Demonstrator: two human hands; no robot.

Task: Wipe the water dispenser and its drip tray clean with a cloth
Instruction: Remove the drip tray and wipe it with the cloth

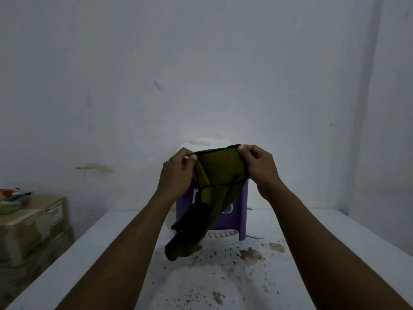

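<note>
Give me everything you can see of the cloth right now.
The cloth is olive-green soft fabric with dark stitched edges. It is held up in the air, its top edge stretched between the left hand and right hand, each pinching a corner. The rest hangs in loose folds down and leftward, its darker lower end dangling in front of the dispenser.

Dim, grey-blue light, slightly soft picture.
Palest glow on the wall (207, 121) just above the hands (176, 173) (260, 168); edges darken and bow.
</note>
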